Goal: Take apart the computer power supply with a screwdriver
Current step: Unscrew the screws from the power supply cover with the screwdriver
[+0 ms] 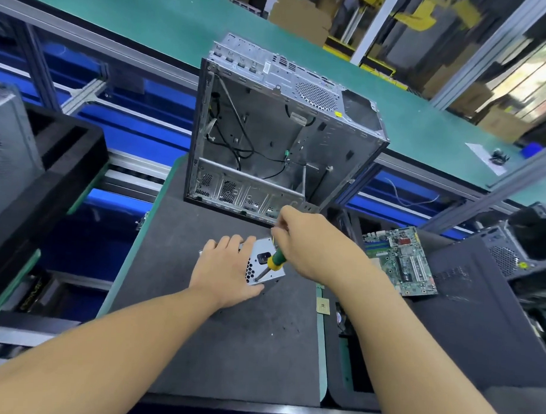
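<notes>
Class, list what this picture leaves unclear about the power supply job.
1. Head view: power supply, largely hidden under the left hand.
2. Head view: screwdriver handle's top, covered by the right hand.
3. Head view: what the tip meets, too small to tell.

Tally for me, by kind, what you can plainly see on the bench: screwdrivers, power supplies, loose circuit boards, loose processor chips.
Screwdriver: 1
Power supply: 1
Circuit board: 1
Processor chip: 1
Total: 4
</notes>
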Available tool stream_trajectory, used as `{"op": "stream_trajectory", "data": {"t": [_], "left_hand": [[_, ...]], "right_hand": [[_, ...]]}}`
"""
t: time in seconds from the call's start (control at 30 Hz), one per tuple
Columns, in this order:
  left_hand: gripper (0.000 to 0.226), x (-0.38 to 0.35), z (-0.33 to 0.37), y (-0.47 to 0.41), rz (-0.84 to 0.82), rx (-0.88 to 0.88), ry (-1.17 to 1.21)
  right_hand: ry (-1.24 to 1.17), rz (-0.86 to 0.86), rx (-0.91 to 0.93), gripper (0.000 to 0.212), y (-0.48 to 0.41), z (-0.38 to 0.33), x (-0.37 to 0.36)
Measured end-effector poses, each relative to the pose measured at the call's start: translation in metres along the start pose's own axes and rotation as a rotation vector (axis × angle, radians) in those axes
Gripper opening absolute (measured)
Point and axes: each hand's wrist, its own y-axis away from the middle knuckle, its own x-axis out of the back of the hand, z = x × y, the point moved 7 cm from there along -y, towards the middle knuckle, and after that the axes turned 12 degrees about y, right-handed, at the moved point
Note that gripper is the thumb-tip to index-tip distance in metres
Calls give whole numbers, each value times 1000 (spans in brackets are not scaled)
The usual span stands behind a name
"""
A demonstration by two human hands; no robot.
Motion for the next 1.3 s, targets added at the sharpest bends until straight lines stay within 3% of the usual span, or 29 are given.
{"op": "stream_trajectory", "data": {"t": [0.1,0.2,0.37,0.53,0.73,0.87,0.97,1.07,1.17,1.3], "left_hand": [[96,3,4,2,38,-54,28],[80,5,10,4,26,-131,72],[55,8,15,7,8,-201,123],[51,8,15,7,-2,-196,120],[35,18,25,13,123,-301,117],[33,16,28,14,81,-338,93],[33,14,27,13,28,-310,90],[30,13,24,11,13,-293,98],[27,12,23,11,19,-292,106],[29,16,26,12,36,-272,106]], "right_hand": [[-130,-70,1,16,1,2,0],[-90,-132,-21,23,4,1,-5],[-6,-32,-130,21,2,0,0],[-85,-43,-65,10,4,2,-3],[-60,-170,-124,31,2,7,2],[53,-13,-89,15,-6,0,5],[-72,-87,-60,13,-5,-1,1],[-49,-159,-53,19,0,0,-1],[-12,-118,-145,27,2,5,-1],[109,-1,-70,13,0,-4,0]]}}
